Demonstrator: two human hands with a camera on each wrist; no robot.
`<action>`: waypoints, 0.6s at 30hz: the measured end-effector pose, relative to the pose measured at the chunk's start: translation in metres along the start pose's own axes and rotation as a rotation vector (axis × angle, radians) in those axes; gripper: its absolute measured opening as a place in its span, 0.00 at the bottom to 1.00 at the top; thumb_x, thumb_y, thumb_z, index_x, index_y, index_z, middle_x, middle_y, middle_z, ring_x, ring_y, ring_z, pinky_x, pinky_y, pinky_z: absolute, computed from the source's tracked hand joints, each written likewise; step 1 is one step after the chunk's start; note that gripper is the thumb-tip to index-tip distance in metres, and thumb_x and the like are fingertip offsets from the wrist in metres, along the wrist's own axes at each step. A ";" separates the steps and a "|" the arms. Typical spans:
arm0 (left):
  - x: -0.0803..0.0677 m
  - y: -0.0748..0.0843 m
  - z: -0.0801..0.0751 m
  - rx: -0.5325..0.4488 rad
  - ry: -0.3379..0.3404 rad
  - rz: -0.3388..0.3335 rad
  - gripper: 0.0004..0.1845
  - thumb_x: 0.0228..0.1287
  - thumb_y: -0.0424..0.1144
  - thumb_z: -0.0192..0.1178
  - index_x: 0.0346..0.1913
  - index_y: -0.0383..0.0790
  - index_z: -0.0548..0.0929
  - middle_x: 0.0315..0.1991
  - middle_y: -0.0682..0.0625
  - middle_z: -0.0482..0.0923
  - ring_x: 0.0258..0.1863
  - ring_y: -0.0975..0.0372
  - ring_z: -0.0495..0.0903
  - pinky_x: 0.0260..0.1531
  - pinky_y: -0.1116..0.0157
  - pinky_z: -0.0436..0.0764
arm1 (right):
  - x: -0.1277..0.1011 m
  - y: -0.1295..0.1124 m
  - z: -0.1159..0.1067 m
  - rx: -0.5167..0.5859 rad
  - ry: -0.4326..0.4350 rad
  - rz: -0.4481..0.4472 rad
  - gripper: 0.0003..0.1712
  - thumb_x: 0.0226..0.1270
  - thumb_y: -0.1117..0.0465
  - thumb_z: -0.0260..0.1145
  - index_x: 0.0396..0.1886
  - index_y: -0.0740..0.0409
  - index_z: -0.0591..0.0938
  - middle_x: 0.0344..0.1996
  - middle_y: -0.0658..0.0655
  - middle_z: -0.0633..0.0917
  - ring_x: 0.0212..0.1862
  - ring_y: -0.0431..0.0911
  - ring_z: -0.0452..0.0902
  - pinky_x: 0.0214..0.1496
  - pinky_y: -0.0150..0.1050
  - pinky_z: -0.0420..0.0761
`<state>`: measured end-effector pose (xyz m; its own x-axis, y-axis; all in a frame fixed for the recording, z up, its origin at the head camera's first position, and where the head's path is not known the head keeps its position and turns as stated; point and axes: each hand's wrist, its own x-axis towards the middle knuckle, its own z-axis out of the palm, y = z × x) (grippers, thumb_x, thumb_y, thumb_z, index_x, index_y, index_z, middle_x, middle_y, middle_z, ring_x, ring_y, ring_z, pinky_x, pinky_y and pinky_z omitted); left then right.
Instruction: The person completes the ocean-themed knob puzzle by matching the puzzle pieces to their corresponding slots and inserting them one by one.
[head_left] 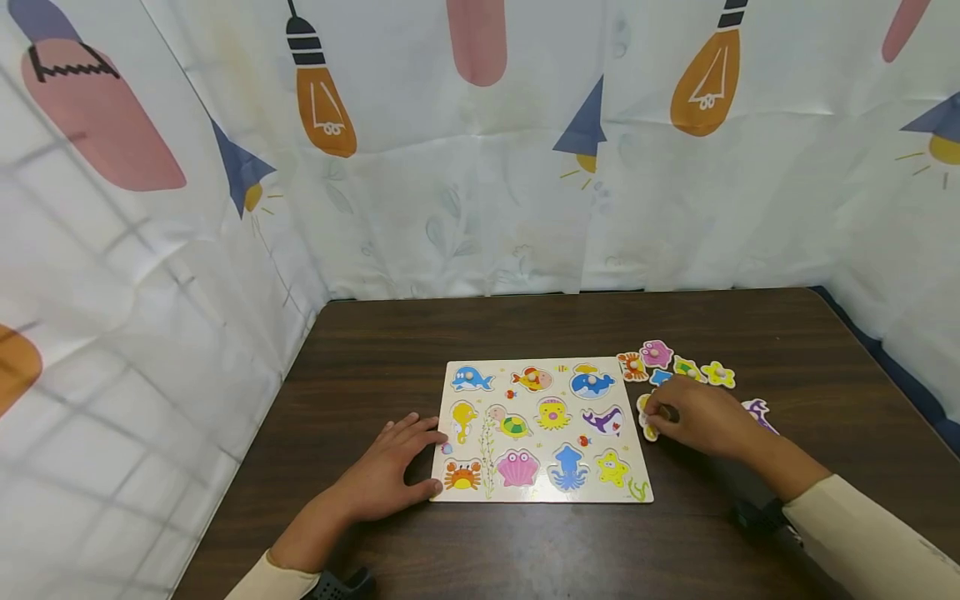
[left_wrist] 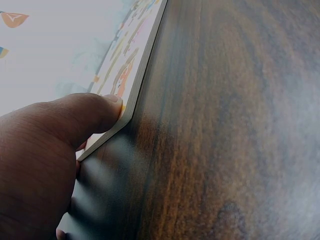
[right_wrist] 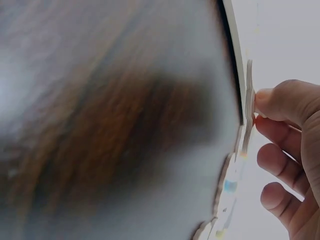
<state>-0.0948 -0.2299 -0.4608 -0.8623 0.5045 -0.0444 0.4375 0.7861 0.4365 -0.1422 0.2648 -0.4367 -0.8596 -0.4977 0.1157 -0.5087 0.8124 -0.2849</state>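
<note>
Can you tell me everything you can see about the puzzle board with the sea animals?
The board is a pale rectangle with an edge that looks like layered wood. Its shiny top shows bright sea animals, including a blue squid, an orange crab and a yellow starfish, plus green plants. It lies flat on the dark brown table. The left hand touches its left side, with the thumb by the near left corner.

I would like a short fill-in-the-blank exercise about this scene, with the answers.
The left hand touches the puzzle board at its ____ edge.
The right hand pinches a puzzle piece near the puzzle board's ____ edge.
The printed squid is coloured ____.
The printed shell is coloured ____.

Missing words: left; right; blue; pink.
</note>
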 end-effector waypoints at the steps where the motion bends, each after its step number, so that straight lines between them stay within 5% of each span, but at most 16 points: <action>1: 0.000 0.000 0.000 -0.002 -0.001 -0.001 0.32 0.65 0.59 0.67 0.69 0.55 0.75 0.76 0.50 0.64 0.78 0.46 0.54 0.74 0.37 0.50 | 0.002 -0.001 -0.001 0.002 0.002 -0.012 0.08 0.61 0.58 0.78 0.34 0.39 0.87 0.36 0.38 0.82 0.37 0.37 0.73 0.33 0.38 0.78; 9: -0.001 0.001 -0.001 -0.011 0.000 -0.004 0.32 0.65 0.60 0.67 0.69 0.55 0.75 0.76 0.50 0.63 0.78 0.46 0.54 0.74 0.36 0.49 | 0.013 -0.012 -0.004 -0.002 -0.002 -0.078 0.07 0.60 0.58 0.79 0.37 0.42 0.90 0.37 0.39 0.84 0.41 0.40 0.77 0.42 0.43 0.83; 18: 0.000 0.000 0.001 -0.002 -0.003 -0.010 0.32 0.64 0.59 0.68 0.69 0.55 0.75 0.76 0.51 0.64 0.78 0.47 0.54 0.74 0.37 0.49 | 0.027 -0.022 -0.001 -0.004 0.005 -0.121 0.07 0.60 0.58 0.79 0.36 0.42 0.90 0.36 0.39 0.84 0.41 0.39 0.78 0.40 0.41 0.83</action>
<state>-0.0945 -0.2301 -0.4616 -0.8659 0.4976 -0.0512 0.4284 0.7906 0.4375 -0.1542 0.2341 -0.4264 -0.7920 -0.5910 0.1534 -0.6091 0.7475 -0.2650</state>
